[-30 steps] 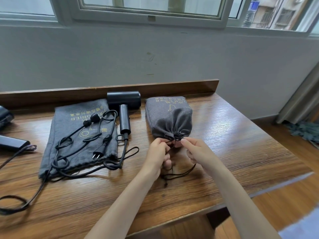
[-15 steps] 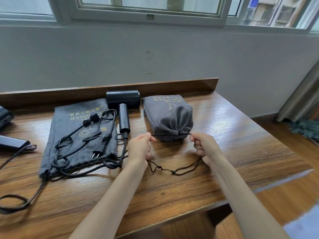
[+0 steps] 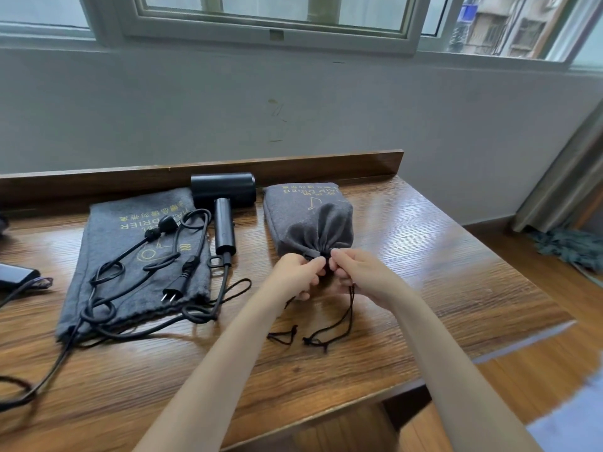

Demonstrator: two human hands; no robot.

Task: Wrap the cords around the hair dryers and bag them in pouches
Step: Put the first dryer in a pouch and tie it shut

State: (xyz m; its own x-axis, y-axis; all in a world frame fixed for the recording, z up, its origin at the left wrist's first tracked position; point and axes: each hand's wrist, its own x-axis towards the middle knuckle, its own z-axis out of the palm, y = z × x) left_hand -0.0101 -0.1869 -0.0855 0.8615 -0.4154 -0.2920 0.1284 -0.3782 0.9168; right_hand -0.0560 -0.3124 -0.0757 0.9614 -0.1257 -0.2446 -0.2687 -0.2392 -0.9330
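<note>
Left grip (image 3: 295, 272) and right grip (image 3: 362, 272) are meeting at the cinched mouth of the filled grey pouch (image 3: 310, 220). Each is pinching the black drawstring (image 3: 339, 321) between thumb and curled fingertips. The pouch is lying on the wooden desk (image 3: 440, 272) at 12 o'clock from the grips, its printed end facing the back rail. The drawstring's loose knotted ends are trailing toward 6 o'clock. At 9 o'clock from the pouch a black hair dryer (image 3: 223, 197) is lying unbagged, head at 12 o'clock and handle pointing to 6 o'clock. Its cord (image 3: 195, 314) is sprawling unwrapped across a flat grey pouch (image 3: 130, 256) lying further toward 9 o'clock, with a two-pin plug (image 3: 171, 290) resting on the fabric. At the far 9 o'clock edge another black appliance (image 3: 16, 275) is showing only partly.
</note>
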